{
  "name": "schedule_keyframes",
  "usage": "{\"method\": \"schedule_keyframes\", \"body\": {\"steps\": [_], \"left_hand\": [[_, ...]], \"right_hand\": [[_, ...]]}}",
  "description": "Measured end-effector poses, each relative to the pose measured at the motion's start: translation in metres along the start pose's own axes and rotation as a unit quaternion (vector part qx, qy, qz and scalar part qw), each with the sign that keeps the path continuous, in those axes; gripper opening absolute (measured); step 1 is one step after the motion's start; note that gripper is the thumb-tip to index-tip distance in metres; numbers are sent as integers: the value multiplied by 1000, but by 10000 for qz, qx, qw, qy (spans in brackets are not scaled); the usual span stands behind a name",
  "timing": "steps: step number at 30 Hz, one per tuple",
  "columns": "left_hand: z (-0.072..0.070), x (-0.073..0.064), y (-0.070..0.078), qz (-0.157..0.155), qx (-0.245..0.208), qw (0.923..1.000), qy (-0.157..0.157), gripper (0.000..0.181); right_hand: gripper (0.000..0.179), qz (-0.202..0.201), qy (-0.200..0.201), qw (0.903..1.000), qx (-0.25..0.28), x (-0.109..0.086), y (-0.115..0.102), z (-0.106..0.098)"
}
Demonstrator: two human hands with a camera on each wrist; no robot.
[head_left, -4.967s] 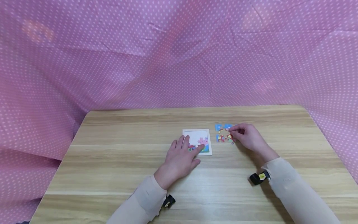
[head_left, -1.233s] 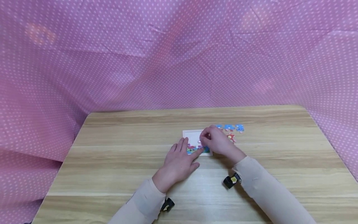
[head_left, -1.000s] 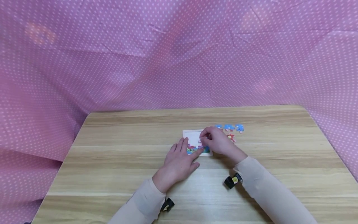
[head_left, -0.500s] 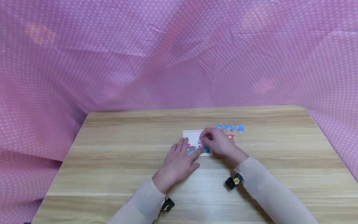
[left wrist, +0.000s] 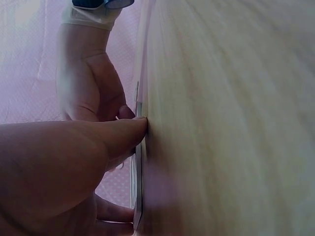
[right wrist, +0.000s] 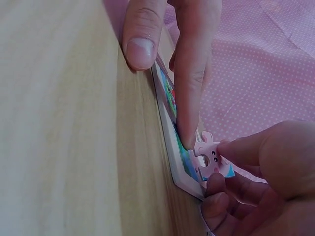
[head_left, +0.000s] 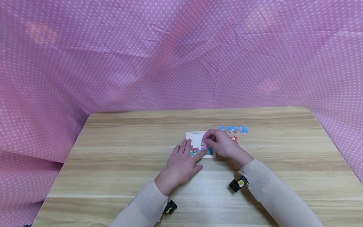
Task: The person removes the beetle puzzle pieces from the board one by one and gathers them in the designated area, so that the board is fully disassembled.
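A square puzzle tray (head_left: 195, 132) with a pale frame lies on the table, colourful pieces along its near row and white base above. My left hand (head_left: 181, 162) rests spread over its near left part, the index fingertip on the near row. My right hand (head_left: 222, 143) pinches a pink puzzle piece (right wrist: 209, 155) between thumb and fingers. The piece shows a face with two dark eyes and a blue corner. In the right wrist view it stands tilted over the tray's edge, close by my left index fingertip. In the head view my right hand hides the tray's right part.
Beyond my right hand lie loose blue puzzle pieces (head_left: 233, 129) and a piece with a red sun (head_left: 234, 139). The wooden table (head_left: 124, 135) reaches back to a pink dotted cloth (head_left: 181, 63), which hangs behind and at both sides.
Five seconds ago my right hand was at the loose pieces and a pink piece lay in the tray. It has since moved left to the tray; over the last second it shifts only slightly.
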State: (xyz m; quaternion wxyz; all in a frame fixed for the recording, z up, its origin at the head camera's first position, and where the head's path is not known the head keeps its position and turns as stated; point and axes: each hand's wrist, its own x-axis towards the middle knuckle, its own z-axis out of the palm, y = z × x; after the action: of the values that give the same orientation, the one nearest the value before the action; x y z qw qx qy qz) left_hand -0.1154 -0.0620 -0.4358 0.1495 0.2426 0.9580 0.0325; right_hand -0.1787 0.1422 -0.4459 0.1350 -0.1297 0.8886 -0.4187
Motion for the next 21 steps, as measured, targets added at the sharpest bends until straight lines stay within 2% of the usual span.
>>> {"method": "schedule_keyframes", "body": {"steps": [9, 21], "left_hand": [[-1, 0, 0, -15, -46, 10000, -23, 54], [0, 0, 0, -57, -85, 9999, -61, 56]], "right_hand": [[11, 85, 72, 9999, 22, -6, -1, -4], [16, -27, 236, 9997, 36, -14, 5, -18]]}}
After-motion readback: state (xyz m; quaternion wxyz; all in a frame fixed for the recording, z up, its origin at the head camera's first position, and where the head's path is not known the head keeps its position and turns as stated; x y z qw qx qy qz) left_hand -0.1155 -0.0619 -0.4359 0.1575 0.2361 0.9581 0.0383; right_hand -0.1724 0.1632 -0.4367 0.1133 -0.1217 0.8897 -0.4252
